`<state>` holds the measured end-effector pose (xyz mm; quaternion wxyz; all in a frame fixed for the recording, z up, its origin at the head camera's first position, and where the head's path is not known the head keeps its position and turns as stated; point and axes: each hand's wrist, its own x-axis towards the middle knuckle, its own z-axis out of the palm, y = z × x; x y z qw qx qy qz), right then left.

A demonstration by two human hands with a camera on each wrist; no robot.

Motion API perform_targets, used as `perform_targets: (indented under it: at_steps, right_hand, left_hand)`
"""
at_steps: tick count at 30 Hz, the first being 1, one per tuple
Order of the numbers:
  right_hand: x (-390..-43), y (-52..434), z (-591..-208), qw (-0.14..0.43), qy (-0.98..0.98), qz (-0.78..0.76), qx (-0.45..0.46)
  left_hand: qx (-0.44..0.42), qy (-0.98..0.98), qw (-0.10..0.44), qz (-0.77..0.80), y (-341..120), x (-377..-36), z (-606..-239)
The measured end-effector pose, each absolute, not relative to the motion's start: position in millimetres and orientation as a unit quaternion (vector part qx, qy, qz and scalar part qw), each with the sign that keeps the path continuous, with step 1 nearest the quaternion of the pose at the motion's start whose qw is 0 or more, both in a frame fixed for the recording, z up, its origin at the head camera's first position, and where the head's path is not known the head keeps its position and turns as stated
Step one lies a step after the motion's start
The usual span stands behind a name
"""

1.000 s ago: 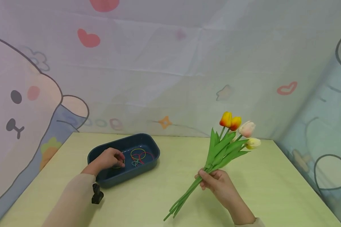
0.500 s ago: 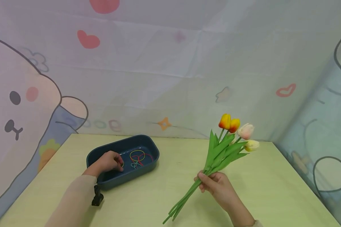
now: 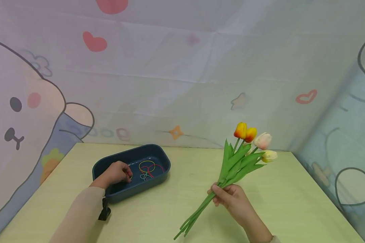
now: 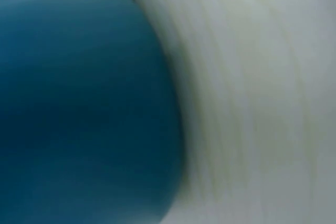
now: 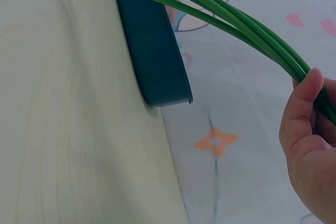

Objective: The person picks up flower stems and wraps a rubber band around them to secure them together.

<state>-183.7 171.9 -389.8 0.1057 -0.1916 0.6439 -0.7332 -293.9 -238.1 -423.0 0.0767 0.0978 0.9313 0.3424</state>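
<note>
In the head view, with twelve o'clock pointing away from the person, the relation that matters most lies inside the dark blue, rectangular, round-cornered plastic-looking tray [image 3: 140,190]: a thin yellow rubber band [image 3: 131,176] shows as a small arc at the fingertips of the left hand [image 3: 117,172], toward four o'clock from the middle of that hand. The rest of this loop is hidden, so its long axis cannot be told, nor whether the bent fingers pinch it or only touch it; the blurred left wrist view shows no fingers. The left hand is clearly the nearer one, as the right hand [image 3: 231,199] is well apart from the tray, which lies toward ten o'clock from it. The tray's long axis runs roughly from between eight and nine to between two and three. A loose cluster of yellow, red and teal rubber bands [image 3: 146,174] lies in it, toward three o'clock from the left hand. The right hand grasps the green stems of a bundle of artificial tulips [image 3: 235,165] above the pale yellow-green counter [image 3: 292,209]; the long axis slants, yellow-red, pink and pale yellow heads toward one o'clock, cut ends toward seven.
</note>
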Motion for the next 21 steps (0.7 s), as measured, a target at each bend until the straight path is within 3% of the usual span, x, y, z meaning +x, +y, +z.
perform_targets:
  at_steps: [21]
  right_hand:
    - [-185, 171, -388, 0.106, 0.644, -0.732, -0.193]
  left_hand:
    - [0.095, 0.943, 0.093, 0.304, -235, -295, -412]
